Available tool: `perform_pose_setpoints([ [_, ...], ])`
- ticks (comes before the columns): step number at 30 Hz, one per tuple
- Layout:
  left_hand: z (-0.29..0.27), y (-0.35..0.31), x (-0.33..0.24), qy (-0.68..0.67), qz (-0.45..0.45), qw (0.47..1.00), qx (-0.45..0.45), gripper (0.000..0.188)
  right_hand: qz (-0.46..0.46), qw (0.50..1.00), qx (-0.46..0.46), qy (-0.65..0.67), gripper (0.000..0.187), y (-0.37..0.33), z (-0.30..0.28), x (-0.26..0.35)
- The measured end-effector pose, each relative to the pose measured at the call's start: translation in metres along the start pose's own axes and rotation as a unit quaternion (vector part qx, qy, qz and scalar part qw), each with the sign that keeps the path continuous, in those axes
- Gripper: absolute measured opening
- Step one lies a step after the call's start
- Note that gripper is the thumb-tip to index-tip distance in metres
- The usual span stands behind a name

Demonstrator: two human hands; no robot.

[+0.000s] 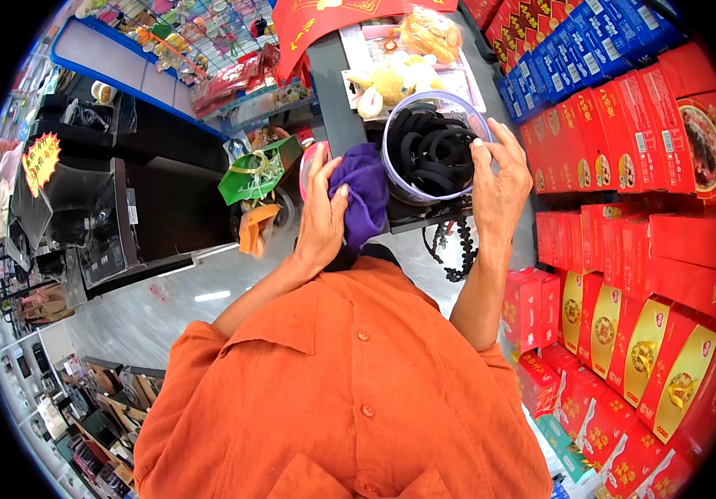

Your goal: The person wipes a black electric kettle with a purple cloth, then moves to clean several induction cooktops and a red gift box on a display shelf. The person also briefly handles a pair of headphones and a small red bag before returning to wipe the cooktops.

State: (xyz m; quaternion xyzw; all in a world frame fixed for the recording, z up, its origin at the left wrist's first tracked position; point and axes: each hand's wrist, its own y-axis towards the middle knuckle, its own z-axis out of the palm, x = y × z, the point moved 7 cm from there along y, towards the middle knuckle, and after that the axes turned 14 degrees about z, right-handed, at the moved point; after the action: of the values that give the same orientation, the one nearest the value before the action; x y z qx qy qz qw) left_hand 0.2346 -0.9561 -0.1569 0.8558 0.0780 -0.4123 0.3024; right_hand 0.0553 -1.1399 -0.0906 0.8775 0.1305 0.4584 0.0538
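Note:
A clear round plastic tub (441, 198) filled with black hair ties (434, 150) stands at the edge of a dark grey counter. My right hand (501, 179) grips its rim on the right, with the thumb at the lip and the fingers outside. In my left hand (323, 208) is a bunched purple cloth (363, 195), close to the tub's left side. A pink thing (314, 155) shows behind the left fingers. Most of it is hidden, and I cannot tell what it is.
Plush toys (399, 83) in clear wrapping lie on the counter (337, 91) beyond the tub. Black beaded strands (458, 254) hang below it. Red gift boxes (624, 137) are stacked at right. A green basket (262, 170) and black shelving (179, 200) stand left.

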Motion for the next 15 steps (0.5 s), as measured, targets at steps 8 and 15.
perform_pose_setpoints([
  [8,0.002,0.038,0.049,-0.025,-0.081,0.99,-0.116,0.043,0.061,0.987,0.013,0.148,0.012,0.003,0.0,-0.004],
  [15,-0.002,0.082,0.085,-0.092,-0.108,0.975,-0.17,0.038,0.106,0.979,0.051,0.165,0.019,-0.002,0.001,-0.007],
])
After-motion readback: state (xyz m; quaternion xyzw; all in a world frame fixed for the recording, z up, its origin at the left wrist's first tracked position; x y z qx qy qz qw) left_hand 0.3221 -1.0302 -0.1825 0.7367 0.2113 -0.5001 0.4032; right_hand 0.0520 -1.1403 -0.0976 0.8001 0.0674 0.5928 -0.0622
